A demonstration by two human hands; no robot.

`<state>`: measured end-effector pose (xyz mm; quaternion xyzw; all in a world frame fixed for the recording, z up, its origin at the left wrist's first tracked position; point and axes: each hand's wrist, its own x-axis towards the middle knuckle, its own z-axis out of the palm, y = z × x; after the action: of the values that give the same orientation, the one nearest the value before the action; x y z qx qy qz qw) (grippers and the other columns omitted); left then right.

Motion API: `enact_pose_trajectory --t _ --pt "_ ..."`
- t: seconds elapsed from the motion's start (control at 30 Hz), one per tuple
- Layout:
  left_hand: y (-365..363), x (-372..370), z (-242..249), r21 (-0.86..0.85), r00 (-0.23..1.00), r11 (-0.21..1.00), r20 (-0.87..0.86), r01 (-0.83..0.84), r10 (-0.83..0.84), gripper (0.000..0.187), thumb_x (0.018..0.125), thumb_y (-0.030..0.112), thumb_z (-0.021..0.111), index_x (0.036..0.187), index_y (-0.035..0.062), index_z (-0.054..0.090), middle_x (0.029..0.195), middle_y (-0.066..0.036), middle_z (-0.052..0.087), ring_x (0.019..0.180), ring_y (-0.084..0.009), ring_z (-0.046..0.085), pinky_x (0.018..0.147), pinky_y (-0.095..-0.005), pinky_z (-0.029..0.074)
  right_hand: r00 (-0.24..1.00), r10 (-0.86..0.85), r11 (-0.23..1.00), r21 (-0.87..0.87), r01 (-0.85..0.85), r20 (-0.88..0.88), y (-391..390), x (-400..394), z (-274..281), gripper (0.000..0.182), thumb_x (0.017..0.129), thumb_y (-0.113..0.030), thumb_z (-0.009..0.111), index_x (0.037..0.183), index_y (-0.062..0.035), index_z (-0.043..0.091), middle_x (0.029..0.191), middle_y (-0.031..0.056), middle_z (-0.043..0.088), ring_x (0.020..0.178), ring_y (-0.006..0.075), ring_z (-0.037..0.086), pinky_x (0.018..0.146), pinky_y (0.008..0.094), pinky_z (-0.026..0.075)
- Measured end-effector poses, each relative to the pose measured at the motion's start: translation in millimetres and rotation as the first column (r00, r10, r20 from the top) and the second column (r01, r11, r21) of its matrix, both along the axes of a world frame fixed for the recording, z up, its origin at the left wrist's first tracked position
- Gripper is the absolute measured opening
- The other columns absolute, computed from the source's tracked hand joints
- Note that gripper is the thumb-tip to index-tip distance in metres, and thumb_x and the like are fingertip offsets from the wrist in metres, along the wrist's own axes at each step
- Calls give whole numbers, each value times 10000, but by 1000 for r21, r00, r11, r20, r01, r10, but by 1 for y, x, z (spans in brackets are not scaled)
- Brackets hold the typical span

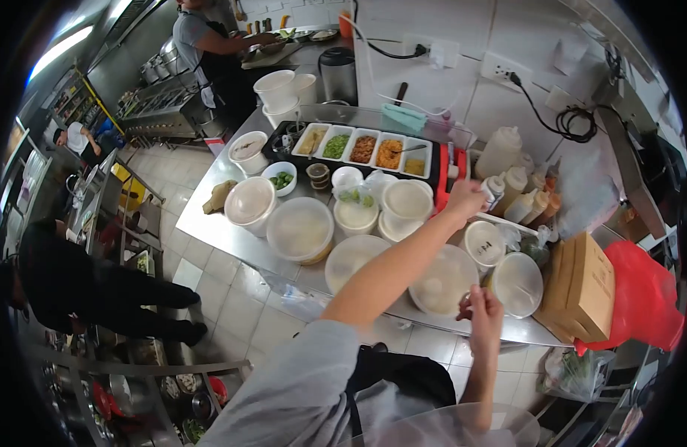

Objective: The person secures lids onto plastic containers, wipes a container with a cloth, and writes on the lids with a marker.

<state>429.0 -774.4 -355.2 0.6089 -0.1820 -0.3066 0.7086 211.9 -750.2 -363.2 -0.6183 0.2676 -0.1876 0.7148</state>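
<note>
My left hand (466,201) is over the back right of the steel table, its fingers curled beside a small white bottle (494,191); whether it grips the bottle is unclear. Nearer to me, my right hand (483,309) is pinched on something small that I cannot make out, between a large lidded tub (441,279) and a smaller round container (517,284). A lidded container with writing on it (484,244) sits between my two hands. Behind them is a tray of chopped ingredients (363,150) in white compartments.
Squeeze bottles (515,181) line the right rear. A cardboard box (579,287) and a red plastic item (637,294) occupy the right end. More lidded tubs (300,227) cover the left side. One person (213,56) works at the back; others are at the left.
</note>
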Motion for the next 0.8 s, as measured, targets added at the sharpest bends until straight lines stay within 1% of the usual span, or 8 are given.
enact_pose_trajectory --t 0.07,0.13,0.2,0.33,0.4,0.5,0.67,0.8 --pt "31 19 28 -415 998 909 43 -33 56 329 809 96 566 1105 5 455 925 -93 611 727 -144 600 595 -216 449 986 110 993 29 -115 127 -1 10 14 266 875 -218 505 697 -21 502 611 49 522 513 91 484 468 223 430" --pt "95 43 77 -491 983 865 80 -105 165 353 809 104 581 1123 17 446 949 -96 610 789 -144 596 652 -207 449 977 197 980 -54 -193 86 12 41 37 272 879 -214 491 701 -10 501 610 55 521 519 95 491 471 223 421" --pt "161 83 104 -489 964 849 57 -199 259 400 809 103 582 1165 29 418 989 -109 603 839 -157 593 695 -221 446 929 370 915 -172 -364 0 29 94 59 284 880 -223 482 709 2 504 610 59 522 527 97 496 479 227 421" --pt "275 211 95 -457 883 817 129 -351 452 481 804 120 597 1219 49 366 1069 -135 576 880 -188 593 746 -253 444 773 633 770 -134 -623 43 76 249 54 314 874 -273 489 713 -4 510 620 43 532 520 104 494 488 236 428" --pt "316 287 81 -441 828 801 194 -406 526 485 791 104 612 1206 23 376 1003 -120 606 830 -164 608 663 -229 451 731 681 730 -103 -675 35 106 328 41 299 872 -310 493 753 -36 504 643 34 519 576 104 505 512 238 434" --pt "350 398 67 -304 741 834 385 -461 550 454 784 143 633 1167 7 430 942 -85 634 770 -120 617 640 -197 428 797 604 792 -126 -597 22 159 433 16 309 863 -322 505 741 -39 518 638 26 530 550 87 504 478 226 440" --pt "365 546 57 -160 775 875 409 -458 481 424 801 123 599 1168 -9 431 930 -67 640 767 -108 613 604 -183 418 884 455 888 -125 -441 110 199 564 5 309 850 -302 518 707 -29 530 608 20 526 512 80 494 439 215 429" --pt "357 615 45 -60 890 938 299 -342 343 445 809 130 594 1214 75 418 1018 -38 618 834 -104 592 661 -205 411 913 399 909 -172 -380 87 198 610 11 289 857 -302 513 716 -49 518 626 5 517 530 72 482 485 205 431"
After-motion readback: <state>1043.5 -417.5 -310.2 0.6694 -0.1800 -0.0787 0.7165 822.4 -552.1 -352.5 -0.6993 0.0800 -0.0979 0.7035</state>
